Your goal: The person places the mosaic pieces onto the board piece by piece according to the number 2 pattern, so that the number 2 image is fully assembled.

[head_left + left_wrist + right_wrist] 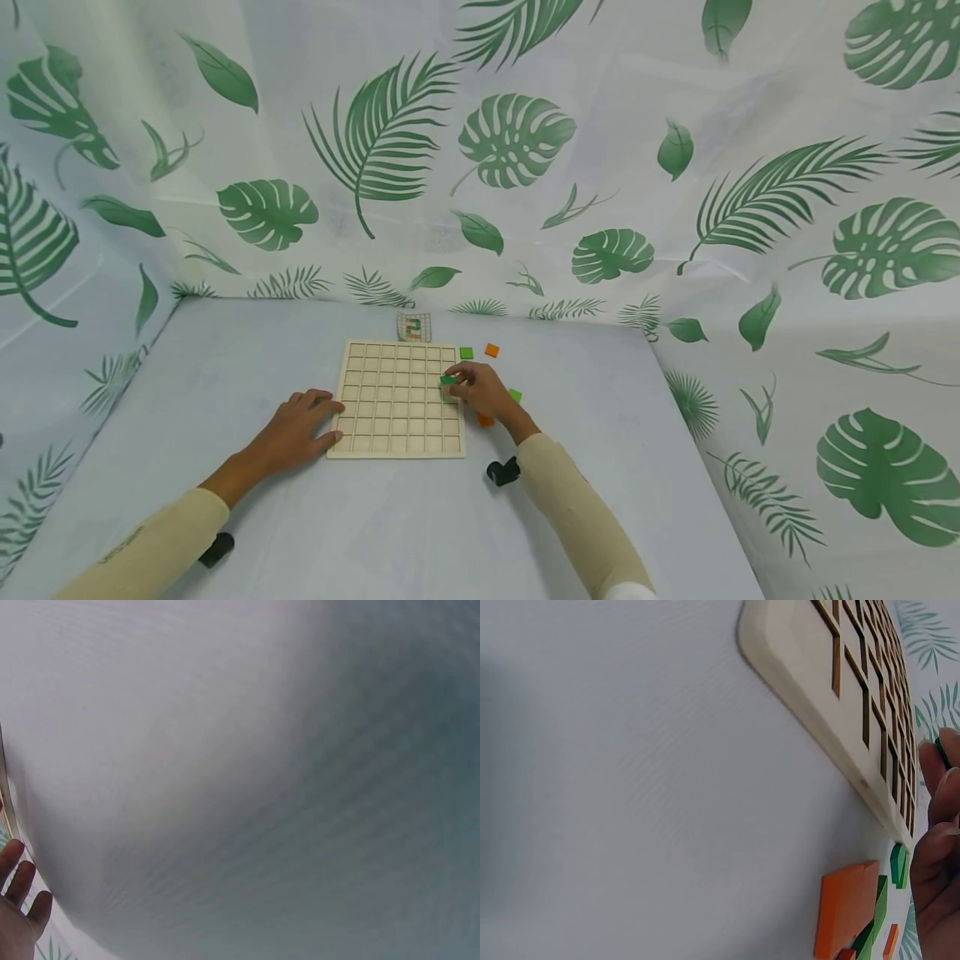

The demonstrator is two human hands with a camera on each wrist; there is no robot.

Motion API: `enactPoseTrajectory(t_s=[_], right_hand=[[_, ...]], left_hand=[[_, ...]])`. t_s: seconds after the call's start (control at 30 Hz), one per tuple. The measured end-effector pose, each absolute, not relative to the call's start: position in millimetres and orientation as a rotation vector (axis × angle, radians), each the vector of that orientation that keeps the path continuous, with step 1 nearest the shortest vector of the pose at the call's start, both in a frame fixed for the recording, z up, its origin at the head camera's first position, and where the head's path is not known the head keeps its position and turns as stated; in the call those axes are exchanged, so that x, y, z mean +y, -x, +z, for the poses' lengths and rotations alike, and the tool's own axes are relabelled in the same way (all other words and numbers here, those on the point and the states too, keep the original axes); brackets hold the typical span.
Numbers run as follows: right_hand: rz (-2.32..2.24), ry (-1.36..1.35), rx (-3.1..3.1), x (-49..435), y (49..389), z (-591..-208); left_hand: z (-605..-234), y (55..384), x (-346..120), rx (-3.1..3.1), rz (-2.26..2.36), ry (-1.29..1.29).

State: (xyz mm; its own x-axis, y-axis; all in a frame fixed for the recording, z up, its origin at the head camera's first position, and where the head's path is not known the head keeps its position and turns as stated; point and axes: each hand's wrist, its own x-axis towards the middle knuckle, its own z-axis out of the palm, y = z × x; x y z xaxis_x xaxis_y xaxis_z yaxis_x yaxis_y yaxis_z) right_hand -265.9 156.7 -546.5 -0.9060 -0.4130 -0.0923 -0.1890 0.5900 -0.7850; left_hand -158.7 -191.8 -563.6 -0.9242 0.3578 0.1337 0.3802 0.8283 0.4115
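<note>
A pale wooden grid board (397,417) lies flat on the table. My right hand (486,393) pinches a small green tile (447,380) between thumb and fingers, over the board's right-hand columns. In the right wrist view the fingers (946,791) hold the tile near the view's right edge, and only its dark green edge shows. On the other side, my left hand (296,429) rests with spread fingers, its fingertips at the board's left rim. The left wrist view catches just part of those fingers (21,881).
Behind the board lies a small printed card (413,327) with a coloured pattern. Right of the board are a green tile (467,352), an orange tile (492,350), another green tile (515,395) and orange pieces (847,907) beside the right hand. A leaf-patterned curtain (525,208) borders the table.
</note>
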Motion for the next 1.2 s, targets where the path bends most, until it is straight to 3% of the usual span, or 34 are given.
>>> enactPoseTrajectory(t_s=[1.2], right_hand=[[-1.290, 0.398, 2.557, 108.3, 293.0, -551.4]], left_hand=[[-566.5, 160.3, -193.8, -2.945, -0.682, 0.602]])
